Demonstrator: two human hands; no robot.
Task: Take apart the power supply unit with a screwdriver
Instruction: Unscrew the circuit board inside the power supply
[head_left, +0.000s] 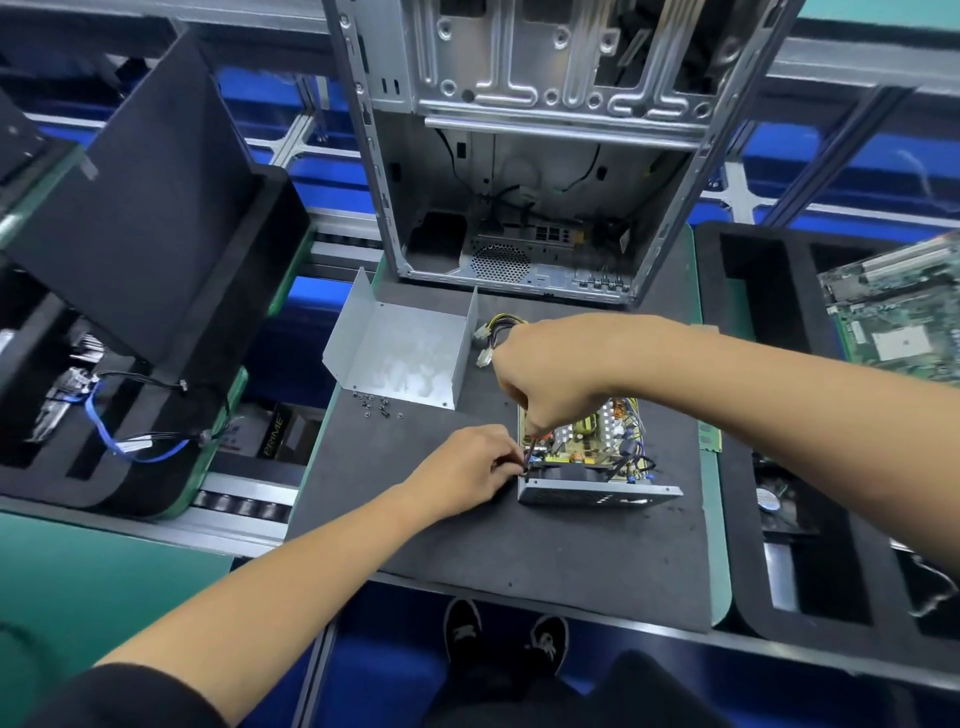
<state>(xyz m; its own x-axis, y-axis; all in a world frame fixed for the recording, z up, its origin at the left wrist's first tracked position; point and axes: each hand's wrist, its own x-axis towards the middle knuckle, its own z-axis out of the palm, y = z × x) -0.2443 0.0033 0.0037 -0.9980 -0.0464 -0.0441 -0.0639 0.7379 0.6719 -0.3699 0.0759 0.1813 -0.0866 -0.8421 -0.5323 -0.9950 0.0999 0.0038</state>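
The opened power supply unit (592, 462) lies on the dark mat (467, 540), its circuit board and wires exposed. My right hand (545, 374) grips a screwdriver (531, 453) held upright, with the tip at the unit's near left corner. My left hand (467, 467) pinches at that same corner, fingertips beside the screwdriver tip. The removed grey metal cover (405, 353) lies upturned behind, with several loose screws (376, 405) in front of it. A bundle of cables with white connectors (491, 335) trails out behind my right hand.
An empty computer case (524, 156) stands at the back of the mat. Black foam trays flank it: the left foam tray (156, 415) holds cables, the right foam tray (779, 364) holds a green motherboard (898, 317). My shoes (504, 639) show below the table edge.
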